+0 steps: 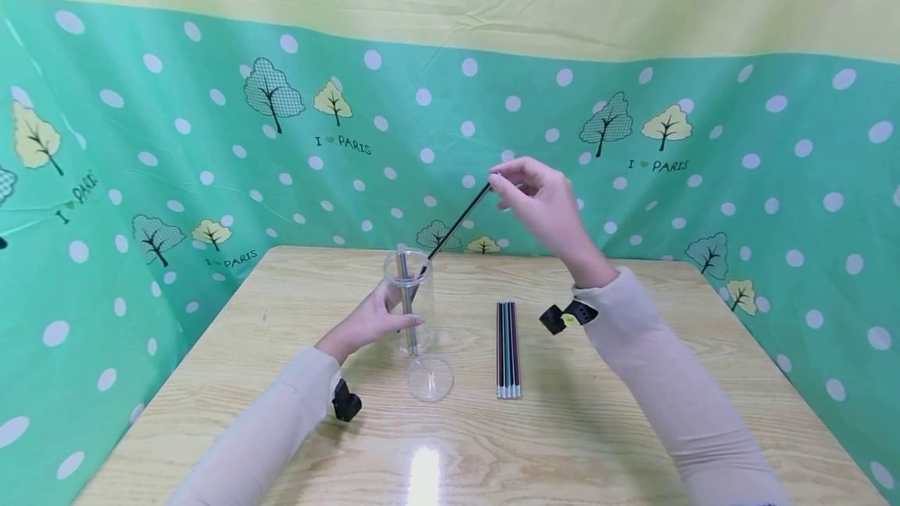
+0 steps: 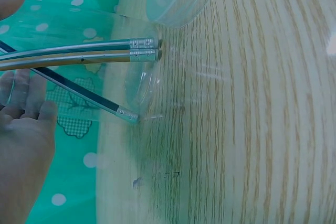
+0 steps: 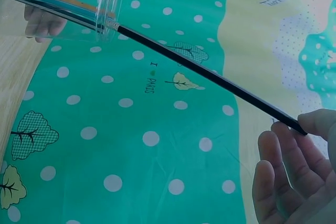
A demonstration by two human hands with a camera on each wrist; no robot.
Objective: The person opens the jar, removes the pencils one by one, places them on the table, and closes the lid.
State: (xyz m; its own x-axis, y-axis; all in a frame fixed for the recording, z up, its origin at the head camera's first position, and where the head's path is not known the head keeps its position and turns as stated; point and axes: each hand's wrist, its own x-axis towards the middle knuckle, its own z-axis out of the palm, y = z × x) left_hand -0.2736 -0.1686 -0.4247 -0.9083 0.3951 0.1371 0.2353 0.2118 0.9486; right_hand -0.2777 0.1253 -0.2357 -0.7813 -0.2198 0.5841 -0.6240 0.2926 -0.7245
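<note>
My left hand (image 1: pixel 369 322) grips a clear plastic jar (image 1: pixel 425 311) standing upright on the table, thumb on the near side and fingers behind. Inside lean a teal pencil (image 2: pixel 79 47), a gold pencil (image 2: pixel 79 61) and a dark pencil (image 2: pixel 79 87), their metal-banded ends at the bottom. Raised up to the right, my right hand (image 1: pixel 541 197) pinches the tip of a black pencil (image 3: pixel 210 77) between thumb and fingertips. That pencil slants down to the left, its metal-banded end right at the jar's mouth.
A clear round lid (image 1: pixel 430 379) lies just in front of the jar. To the right, several pencils (image 1: pixel 509 350) lie side by side on the wooden table (image 1: pixel 337 443). A green and yellow patterned cloth (image 1: pixel 450 115) hangs behind and at the sides.
</note>
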